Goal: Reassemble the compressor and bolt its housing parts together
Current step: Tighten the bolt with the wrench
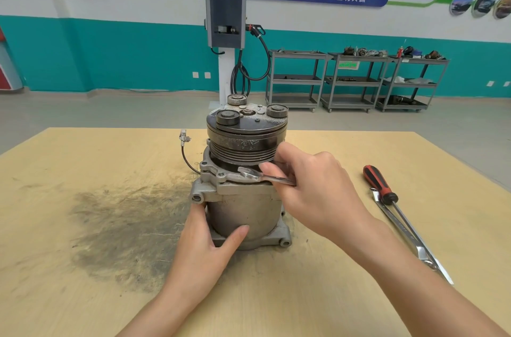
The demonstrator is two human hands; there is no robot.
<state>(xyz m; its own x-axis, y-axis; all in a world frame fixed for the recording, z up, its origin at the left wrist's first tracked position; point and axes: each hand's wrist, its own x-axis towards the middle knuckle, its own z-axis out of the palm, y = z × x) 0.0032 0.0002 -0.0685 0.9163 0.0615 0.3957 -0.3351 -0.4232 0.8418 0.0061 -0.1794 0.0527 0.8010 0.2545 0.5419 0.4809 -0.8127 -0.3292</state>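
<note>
A grey metal compressor (243,209) stands upright in the middle of the wooden table (83,165), its dark ribbed pulley (246,140) on top. My left hand (206,245) wraps around the lower left of the cylindrical housing, thumb across its front. My right hand (312,190) grips a small open-end wrench (257,175) that lies along the upper flange, its jaw at the flange just below the pulley. The bolt under the jaw is hidden. A black wire with a white connector (184,139) rises from the compressor's left side.
A red-and-black screwdriver (383,187) and a long silver wrench (412,242) lie on the table to the right. A dark grease stain (121,226) covers the table left of the compressor. Grey carts and a charging post stand far behind.
</note>
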